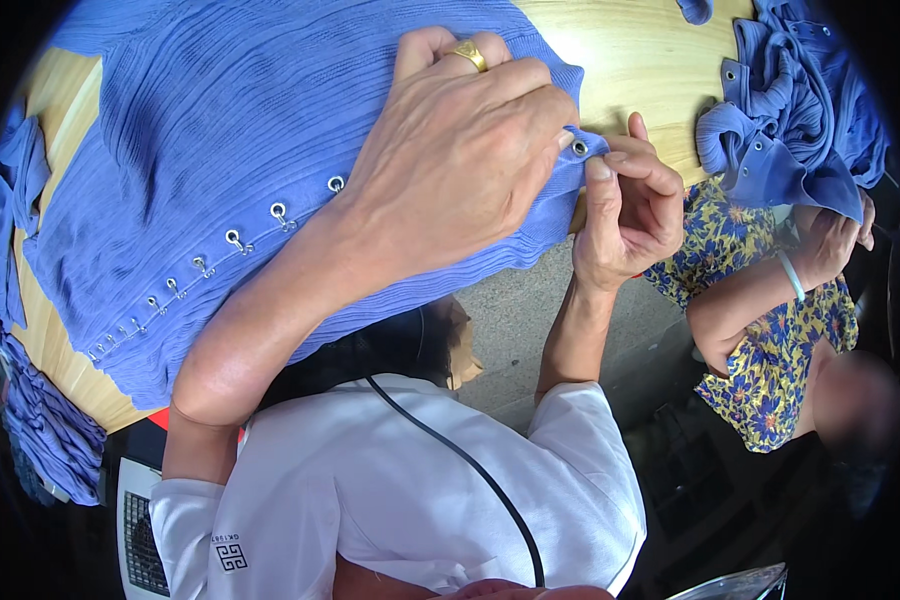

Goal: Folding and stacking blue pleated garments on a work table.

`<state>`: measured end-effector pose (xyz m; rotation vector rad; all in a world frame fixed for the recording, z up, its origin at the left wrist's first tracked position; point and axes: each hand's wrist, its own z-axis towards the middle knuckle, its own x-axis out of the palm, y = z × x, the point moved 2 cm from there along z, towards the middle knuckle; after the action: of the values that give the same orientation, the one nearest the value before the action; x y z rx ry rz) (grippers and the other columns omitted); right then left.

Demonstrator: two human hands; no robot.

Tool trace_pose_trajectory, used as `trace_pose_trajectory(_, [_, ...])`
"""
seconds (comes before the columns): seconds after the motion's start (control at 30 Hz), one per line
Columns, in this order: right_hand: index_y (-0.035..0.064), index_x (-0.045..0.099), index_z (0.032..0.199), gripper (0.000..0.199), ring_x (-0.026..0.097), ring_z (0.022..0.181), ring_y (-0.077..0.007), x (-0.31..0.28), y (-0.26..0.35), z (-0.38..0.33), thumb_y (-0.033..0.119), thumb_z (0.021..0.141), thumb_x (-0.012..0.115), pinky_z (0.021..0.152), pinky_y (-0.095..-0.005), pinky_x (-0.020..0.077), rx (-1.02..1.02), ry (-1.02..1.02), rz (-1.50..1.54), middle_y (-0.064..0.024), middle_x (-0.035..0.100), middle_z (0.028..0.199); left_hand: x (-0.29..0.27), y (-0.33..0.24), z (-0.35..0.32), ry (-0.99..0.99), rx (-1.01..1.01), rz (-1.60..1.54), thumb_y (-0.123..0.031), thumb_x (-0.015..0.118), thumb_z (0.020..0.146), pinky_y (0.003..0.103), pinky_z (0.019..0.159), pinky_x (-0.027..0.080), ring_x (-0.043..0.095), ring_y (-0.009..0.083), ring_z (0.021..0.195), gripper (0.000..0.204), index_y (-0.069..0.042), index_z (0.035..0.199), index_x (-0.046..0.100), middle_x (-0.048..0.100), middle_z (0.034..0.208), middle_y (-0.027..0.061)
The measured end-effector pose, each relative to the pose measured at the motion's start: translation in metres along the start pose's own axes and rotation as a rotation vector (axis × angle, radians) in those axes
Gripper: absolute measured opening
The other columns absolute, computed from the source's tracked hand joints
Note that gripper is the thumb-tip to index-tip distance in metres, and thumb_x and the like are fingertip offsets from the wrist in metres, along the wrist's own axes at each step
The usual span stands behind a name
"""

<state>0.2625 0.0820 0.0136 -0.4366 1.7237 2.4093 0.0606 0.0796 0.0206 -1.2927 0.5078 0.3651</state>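
A ribbed blue knit garment (230, 110) lies spread over the wooden table (650, 60). Along its near edge runs a row of metal eyelets (278, 210) with small metal fasteners. My left hand (460, 140), wearing a gold ring, rests on the fabric with fingers curled and its thumb at the garment's right end. There, my right hand (632, 205) pinches the narrow strip's tip between thumb and forefinger, just beside the last eyelet (580, 147). The rest of the edge under my left hand and wrist is hidden.
To the right, another person in a flowered top (770, 300) handles a second blue garment (795, 110) with eyelets. More blue fabric (50, 420) hangs at the left table edge. A black cord (460, 460) crosses my white shirt.
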Motion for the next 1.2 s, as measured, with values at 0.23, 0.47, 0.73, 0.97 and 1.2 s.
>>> trace_pose_trajectory(0.23, [0.0034, 0.071, 0.103, 0.019, 0.077, 0.093, -0.0228, 0.003, 0.0041, 0.0006, -0.006, 0.09, 0.081, 0.115, -0.0535, 0.048, -0.092, 0.012, -0.105, -0.0108, 0.079, 0.093, -0.0008, 0.0006, 0.0001, 0.032, -0.012, 0.001, -0.018, 0.073, 0.099, 0.045, 0.095, 0.036, 0.06, 0.0244, 0.093, 0.007, -0.014, 0.103, 0.076, 0.065, 0.093, 0.002])
trace_pose_trajectory(0.47, [0.0018, 0.073, 0.103, 0.018, 0.077, 0.092, -0.0231, 0.0054, 0.0045, -0.0003, -0.007, 0.089, 0.08, 0.114, -0.0535, 0.0494, -0.084, 0.007, -0.099, -0.0114, 0.079, 0.092, 0.0012, 0.0027, -0.0014, 0.01, -0.009, -0.024, -0.016, 0.072, 0.098, 0.045, 0.095, 0.036, 0.06, 0.0252, 0.093, 0.008, -0.013, 0.104, 0.075, 0.065, 0.092, 0.0026])
trace_pose_trajectory(0.73, [-0.0016, 0.076, 0.105, 0.02, 0.078, 0.094, -0.0247, 0.0065, 0.0025, 0.0026, -0.01, 0.087, 0.078, 0.115, -0.0566, 0.0506, -0.073, 0.04, -0.139, -0.0142, 0.081, 0.096, 0.0007, 0.0009, -0.0005, 0.002, 0.022, -0.004, -0.011, 0.073, 0.093, 0.045, 0.092, 0.037, 0.059, 0.0242, 0.088, 0.011, -0.013, 0.104, 0.072, 0.061, 0.087, 0.0019])
trace_pose_trajectory(0.97, [-0.0041, 0.075, 0.105, 0.019, 0.077, 0.094, -0.0227, 0.0085, 0.0031, 0.0015, -0.012, 0.087, 0.078, 0.116, -0.0556, 0.0509, -0.014, 0.005, -0.12, -0.0141, 0.08, 0.095, 0.0043, -0.0009, -0.001, 0.008, 0.052, 0.063, -0.011, 0.073, 0.092, 0.044, 0.091, 0.038, 0.058, 0.0238, 0.086, 0.01, -0.012, 0.101, 0.07, 0.057, 0.083, 0.0027])
trace_pose_trajectory(1.2, [-0.0069, 0.074, 0.107, 0.016, 0.074, 0.101, -0.0173, 0.0042, 0.0039, 0.0017, -0.011, 0.092, 0.077, 0.122, -0.0517, 0.0477, 0.127, -0.045, 0.049, -0.0115, 0.08, 0.103, 0.0028, -0.0001, -0.0011, 0.015, 0.06, 0.054, -0.011, 0.073, 0.093, 0.043, 0.09, 0.039, 0.058, 0.0253, 0.083, 0.009, -0.012, 0.101, 0.071, 0.059, 0.082, 0.0036])
